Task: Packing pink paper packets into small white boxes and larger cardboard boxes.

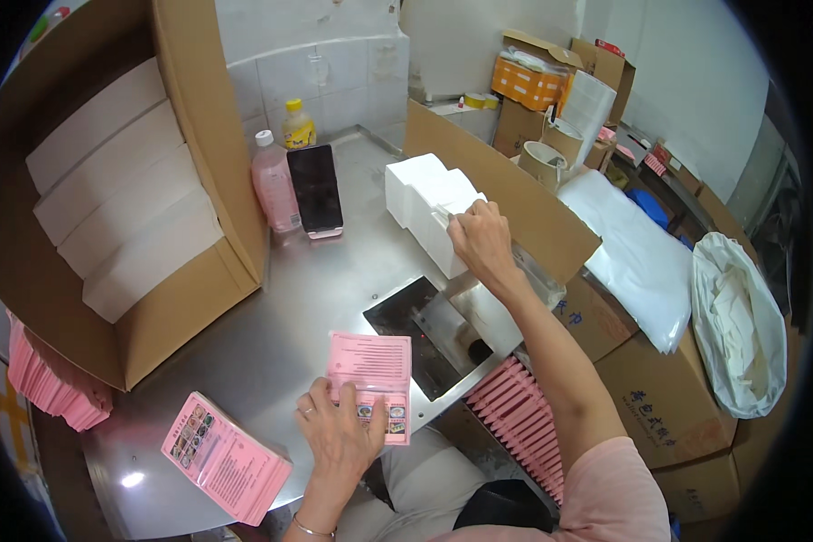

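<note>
Evidently two things are being handled at once on the steel table [271, 334]. The left hand [339, 434] lies flat, fingers spread and nearly straight, pressing down the near edge of a pink leaflet [370, 384] that sits at the table's front beside a dark rectangular opening [425, 330]. It pins the sheet and does not grip it. The right hand [481, 239] reaches well forward, its fingers curled and pinched on the top corner of a white foam box [429, 203] standing near the middle of the table, against a cardboard flap [506, 194]. To do this well, I judge the pinch should take only one white piece, lifted straight up so its neighbours stay put, while the flat hand keeps the leaflet from sliding toward the opening. A stack of pink leaflets [226, 459] lies to the left at the table's edge, and more pink packs [524, 415] stand in a row below the table on the right. A pink bottle [275, 185] and a dark phone [315, 190] stand at the back, well apart from both hands.
</note>
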Demonstrator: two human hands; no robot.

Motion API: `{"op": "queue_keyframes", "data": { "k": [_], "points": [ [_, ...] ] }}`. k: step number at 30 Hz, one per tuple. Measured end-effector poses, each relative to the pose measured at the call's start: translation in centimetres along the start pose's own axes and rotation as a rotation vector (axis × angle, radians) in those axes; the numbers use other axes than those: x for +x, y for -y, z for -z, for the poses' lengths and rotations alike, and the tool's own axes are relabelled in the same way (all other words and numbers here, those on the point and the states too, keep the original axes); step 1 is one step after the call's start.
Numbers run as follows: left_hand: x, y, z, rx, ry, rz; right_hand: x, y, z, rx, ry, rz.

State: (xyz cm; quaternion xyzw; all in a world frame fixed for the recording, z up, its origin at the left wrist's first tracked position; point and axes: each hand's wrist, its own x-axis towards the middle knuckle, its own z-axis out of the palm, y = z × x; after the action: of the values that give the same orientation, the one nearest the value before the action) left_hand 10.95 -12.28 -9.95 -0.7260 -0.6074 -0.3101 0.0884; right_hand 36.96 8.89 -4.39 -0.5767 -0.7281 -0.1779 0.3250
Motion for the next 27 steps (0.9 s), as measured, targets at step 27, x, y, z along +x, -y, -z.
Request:
{"op": "queue_keyframes", "data": {
  "k": [27],
  "points": [
    [-4.4, 1.8, 7.1, -0.088, 0.19, 0.105, -13.7, 7.8, -2.5, 0.469, 0.353, -0.017]
  ]
}}
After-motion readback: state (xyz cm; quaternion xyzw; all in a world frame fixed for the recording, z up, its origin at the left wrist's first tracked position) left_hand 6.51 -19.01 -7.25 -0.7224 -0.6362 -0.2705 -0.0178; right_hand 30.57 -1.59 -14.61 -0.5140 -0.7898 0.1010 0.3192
